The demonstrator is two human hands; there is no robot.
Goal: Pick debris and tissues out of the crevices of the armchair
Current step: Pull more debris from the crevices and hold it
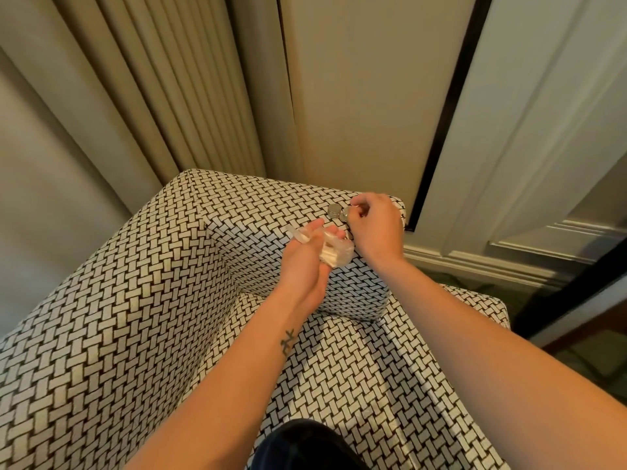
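Debris from the armchair [142, 300] sits in the person's left hand [305, 262]: a crumpled clear plastic wrapper [334, 251] with something pale and ribbed inside it, pressed between the fingers and the palm. That hand's grip is closed loosely around the wrapper, the fingertips poking out past the crinkled film, and it hovers over the inner face of the chair's arm, just above the seat cushion [356, 368].

On the flat top of the arm, near its far corner, lie small round silvery pieces [335, 210] that look like coins; how many there are I cannot tell. The right hand [376, 225] reaches to them from the right, fingers curled down and pinched narrowly at the nearest piece. Whether the grip has actually closed on it is hidden by the knuckles.

Black-and-white basketweave fabric covers the whole chair. A small dark tattoo [288, 341] marks the left forearm. Beige pleated curtains [163, 89] hang behind the chair on the left, and a cream panelled wall [529, 130] with a dark vertical strip [448, 106] stands close beyond the arm.
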